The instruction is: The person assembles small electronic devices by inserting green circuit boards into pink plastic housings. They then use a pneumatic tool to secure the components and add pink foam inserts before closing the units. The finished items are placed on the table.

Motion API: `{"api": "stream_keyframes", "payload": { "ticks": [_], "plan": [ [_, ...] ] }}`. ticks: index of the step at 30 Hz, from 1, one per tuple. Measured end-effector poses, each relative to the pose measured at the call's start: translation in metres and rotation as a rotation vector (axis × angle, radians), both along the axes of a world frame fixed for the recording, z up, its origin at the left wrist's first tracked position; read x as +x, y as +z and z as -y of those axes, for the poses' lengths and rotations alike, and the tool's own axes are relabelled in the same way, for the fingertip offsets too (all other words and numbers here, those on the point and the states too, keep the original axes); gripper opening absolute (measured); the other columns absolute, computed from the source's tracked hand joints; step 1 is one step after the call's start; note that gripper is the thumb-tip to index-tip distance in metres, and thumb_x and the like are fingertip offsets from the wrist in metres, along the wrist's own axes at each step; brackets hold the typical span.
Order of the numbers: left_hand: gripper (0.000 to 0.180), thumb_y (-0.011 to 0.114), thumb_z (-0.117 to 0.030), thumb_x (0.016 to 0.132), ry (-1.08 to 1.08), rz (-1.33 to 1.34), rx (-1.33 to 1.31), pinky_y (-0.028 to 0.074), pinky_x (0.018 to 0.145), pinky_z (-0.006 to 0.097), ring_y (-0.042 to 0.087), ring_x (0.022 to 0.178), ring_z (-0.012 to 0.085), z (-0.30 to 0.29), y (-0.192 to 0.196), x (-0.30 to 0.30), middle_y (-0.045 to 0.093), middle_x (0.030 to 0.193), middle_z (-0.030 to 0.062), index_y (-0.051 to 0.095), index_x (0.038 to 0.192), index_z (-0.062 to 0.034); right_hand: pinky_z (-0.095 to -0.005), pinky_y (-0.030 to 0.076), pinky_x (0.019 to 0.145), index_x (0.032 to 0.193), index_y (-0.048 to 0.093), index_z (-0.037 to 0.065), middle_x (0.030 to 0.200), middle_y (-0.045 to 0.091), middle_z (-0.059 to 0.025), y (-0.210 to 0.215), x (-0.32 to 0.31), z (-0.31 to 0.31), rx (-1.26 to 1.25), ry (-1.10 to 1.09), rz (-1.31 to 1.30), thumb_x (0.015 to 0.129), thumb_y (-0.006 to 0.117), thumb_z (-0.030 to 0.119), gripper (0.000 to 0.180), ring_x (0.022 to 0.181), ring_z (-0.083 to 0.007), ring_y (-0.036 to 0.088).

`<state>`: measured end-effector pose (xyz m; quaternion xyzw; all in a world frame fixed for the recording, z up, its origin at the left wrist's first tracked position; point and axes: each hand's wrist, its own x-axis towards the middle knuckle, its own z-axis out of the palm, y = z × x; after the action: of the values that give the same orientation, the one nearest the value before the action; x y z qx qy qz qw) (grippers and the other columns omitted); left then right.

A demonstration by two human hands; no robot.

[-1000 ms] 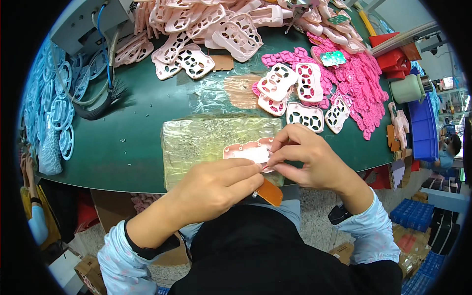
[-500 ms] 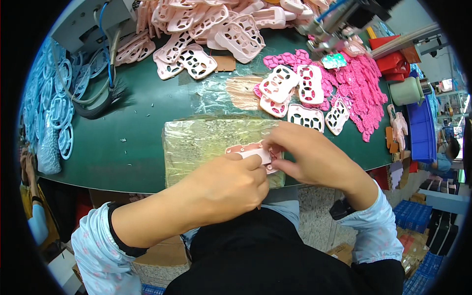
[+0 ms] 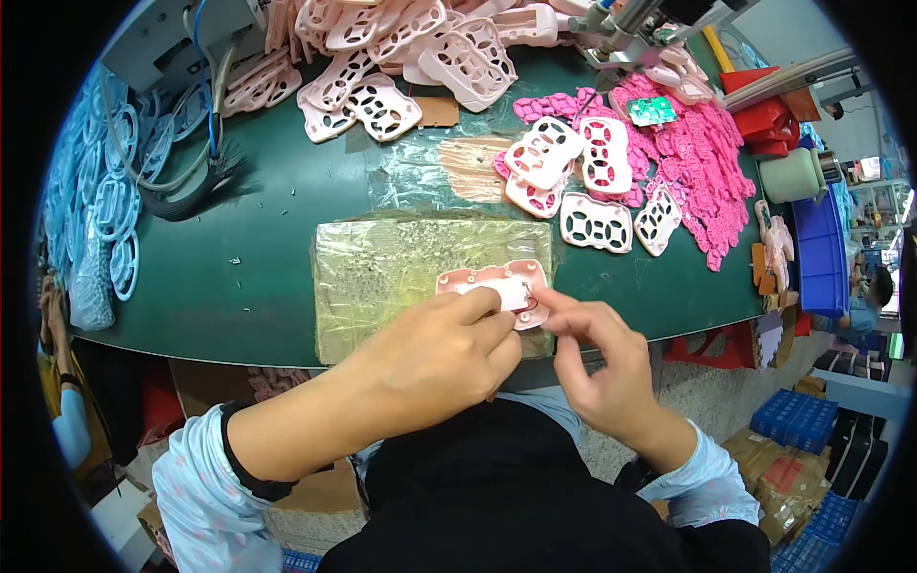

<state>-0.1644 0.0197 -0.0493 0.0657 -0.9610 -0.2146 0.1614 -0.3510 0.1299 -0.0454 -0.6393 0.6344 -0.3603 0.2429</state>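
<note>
My left hand (image 3: 444, 344) is closed on the lower left of a light pink plastic shell (image 3: 521, 269), a casing half with its inner side up. Within the shell lies a white rectangular part (image 3: 511, 292), with thin red and dark wires at its right end. My left fingers and thumb press on that part and hide some of it. At the shell's right edge, my right hand (image 3: 607, 363) has its forefinger beside the wires. Its thumb stands apart from the fingers, and no object shows between them. Under the shell is a film-wrapped block (image 3: 368, 277) on the green table.
Pink shells (image 3: 463, 72) are heaped at the back. Pale frames (image 3: 597, 224) and magenta button pads (image 3: 693, 191) lie to the right, with a green circuit board (image 3: 652, 112). Blue frames (image 3: 117, 210) hang at the left. A metal fixture (image 3: 635, 29) stands at the back right.
My right hand has drawn back right and down from over the shell, and its fingers have spread. More of the shell and wires now shows. My left hand keeps its hold.
</note>
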Motion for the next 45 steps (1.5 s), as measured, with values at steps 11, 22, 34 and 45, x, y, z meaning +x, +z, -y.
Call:
{"api": "stream_keyframes", "payload": {
  "ticks": [11, 22, 34, 45],
  "plan": [
    [0.025, 0.070, -0.014, 0.064, 0.014, -0.033, 0.060, 0.055, 0.076, 0.034, 0.062, 0.093, 0.0253, -0.001, -0.002, 0.000, 0.065, 0.097, 0.0090, 0.059, 0.083, -0.0010, -0.0374, 0.053, 0.075, 0.095, 0.061, 0.001, 0.118, 0.064, -0.0231, 0.011, 0.015, -0.010, 0.004, -0.014, -0.005, 0.072, 0.062, -0.010, 0.026, 0.089, -0.0325, 0.065],
    [0.020, 0.069, -0.012, 0.064, 0.043, -0.102, 0.074, 0.055, 0.071, 0.033, 0.061, 0.090, 0.0241, -0.006, -0.015, 0.001, 0.063, 0.092, 0.0086, 0.058, 0.077, -0.0015, -0.0378, 0.052, 0.076, 0.098, 0.061, -0.002, 0.124, 0.059, -0.0278, 0.015, 0.021, -0.009, -0.025, 0.084, -0.204, 0.070, 0.062, -0.011, 0.030, 0.088, -0.0347, 0.064],
    [0.024, 0.071, -0.013, 0.065, 0.047, -0.074, 0.081, 0.054, 0.075, 0.034, 0.061, 0.092, 0.0247, -0.006, -0.014, -0.001, 0.064, 0.094, 0.0080, 0.058, 0.082, -0.0017, -0.0393, 0.051, 0.079, 0.101, 0.062, -0.004, 0.133, 0.051, -0.0309, 0.008, 0.018, -0.015, -0.014, 0.180, -0.233, 0.068, 0.062, -0.011, 0.035, 0.089, -0.0355, 0.061],
    [0.029, 0.070, -0.012, 0.065, 0.042, -0.005, 0.128, 0.055, 0.078, 0.035, 0.062, 0.094, 0.0256, -0.002, -0.002, 0.001, 0.066, 0.101, 0.0088, 0.062, 0.091, -0.0013, -0.0386, 0.052, 0.077, 0.104, 0.063, 0.002, 0.126, 0.057, -0.0276, 0.022, 0.007, -0.003, 0.258, 0.097, 0.096, 0.073, 0.063, -0.005, 0.032, 0.082, -0.0335, 0.062]
  ]
}}
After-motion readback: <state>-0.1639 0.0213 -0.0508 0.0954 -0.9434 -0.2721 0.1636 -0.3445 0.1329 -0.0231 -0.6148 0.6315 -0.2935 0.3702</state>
